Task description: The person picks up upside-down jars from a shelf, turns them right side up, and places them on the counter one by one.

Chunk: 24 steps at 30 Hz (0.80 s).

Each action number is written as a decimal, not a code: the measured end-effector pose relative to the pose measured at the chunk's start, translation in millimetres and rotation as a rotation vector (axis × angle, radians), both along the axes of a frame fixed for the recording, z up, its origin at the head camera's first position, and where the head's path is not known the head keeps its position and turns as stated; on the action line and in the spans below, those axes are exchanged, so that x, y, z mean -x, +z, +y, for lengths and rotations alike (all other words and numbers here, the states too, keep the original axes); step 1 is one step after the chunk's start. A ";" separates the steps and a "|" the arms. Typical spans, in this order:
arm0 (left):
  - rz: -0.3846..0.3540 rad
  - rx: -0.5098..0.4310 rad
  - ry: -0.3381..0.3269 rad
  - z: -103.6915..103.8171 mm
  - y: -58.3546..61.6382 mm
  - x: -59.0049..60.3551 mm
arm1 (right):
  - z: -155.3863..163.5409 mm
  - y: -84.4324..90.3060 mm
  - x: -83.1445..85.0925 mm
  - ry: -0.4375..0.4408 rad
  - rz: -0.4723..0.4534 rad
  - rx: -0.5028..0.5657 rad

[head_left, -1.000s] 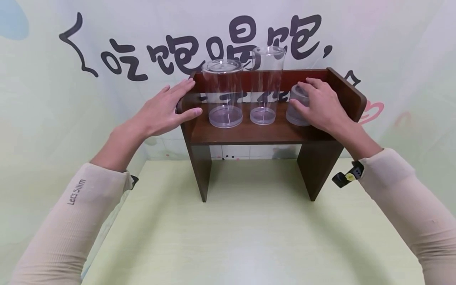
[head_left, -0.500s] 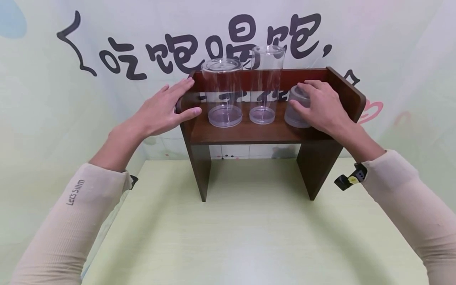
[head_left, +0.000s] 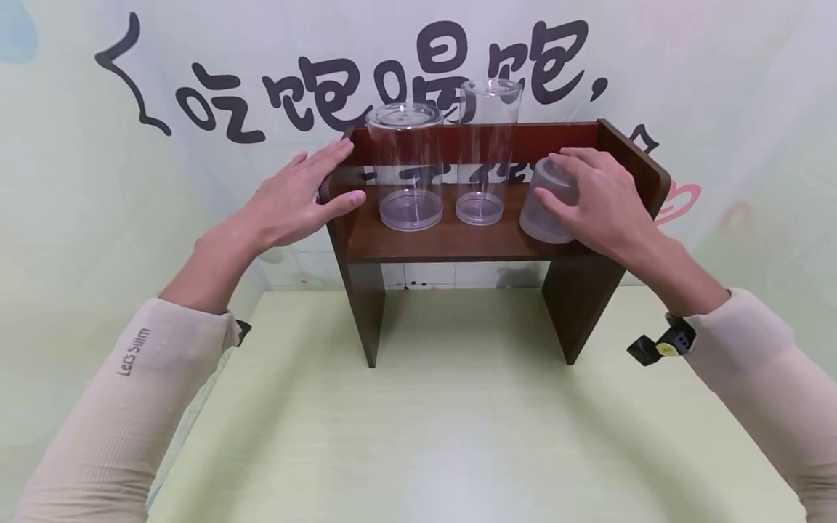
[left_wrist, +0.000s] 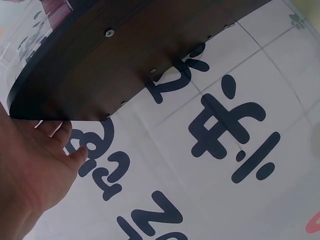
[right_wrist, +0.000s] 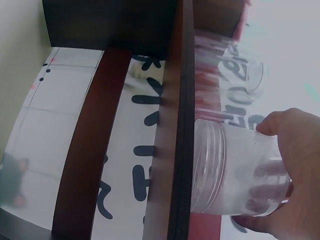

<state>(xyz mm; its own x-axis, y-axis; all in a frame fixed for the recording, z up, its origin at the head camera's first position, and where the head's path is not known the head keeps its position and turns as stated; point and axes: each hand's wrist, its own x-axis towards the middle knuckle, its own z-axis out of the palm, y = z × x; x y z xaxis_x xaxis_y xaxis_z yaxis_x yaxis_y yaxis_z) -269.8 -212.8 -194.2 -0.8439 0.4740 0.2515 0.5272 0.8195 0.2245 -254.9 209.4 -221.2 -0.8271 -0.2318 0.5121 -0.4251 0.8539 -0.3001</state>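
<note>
A brown wooden shelf [head_left: 451, 249] stands on the table against the wall. Its board carries two tall clear jars, a wide one [head_left: 405, 167] at left and a slim, taller one [head_left: 487, 145] in the middle. At the right end is a short frosted jar [head_left: 548, 211], which my right hand [head_left: 604, 200] grips around its upper part, thumb on the left side. The right wrist view shows the jar's ridged lower end [right_wrist: 207, 165] at the board's front edge. My left hand [head_left: 294, 196] rests at the shelf's left side panel [left_wrist: 90, 65], fingers extended and thumb stretched across its front.
Upright side panels [head_left: 631, 160] bound the shelf at both ends, and a reddish back rail [head_left: 559, 142] runs behind the jars. The pale green table [head_left: 418, 428] extends in front. Behind hangs a printed wall cloth [head_left: 261, 43] with black lettering.
The right hand has drawn the short jar forward toward the board's front edge. The left hand has stayed at the side panel, and the two tall jars stand as before.
</note>
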 end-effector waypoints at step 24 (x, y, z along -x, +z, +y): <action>0.043 -0.112 0.016 2.3 -7.3 0.7 | -13.5 -23.8 -67.0 0.154 0.218 0.152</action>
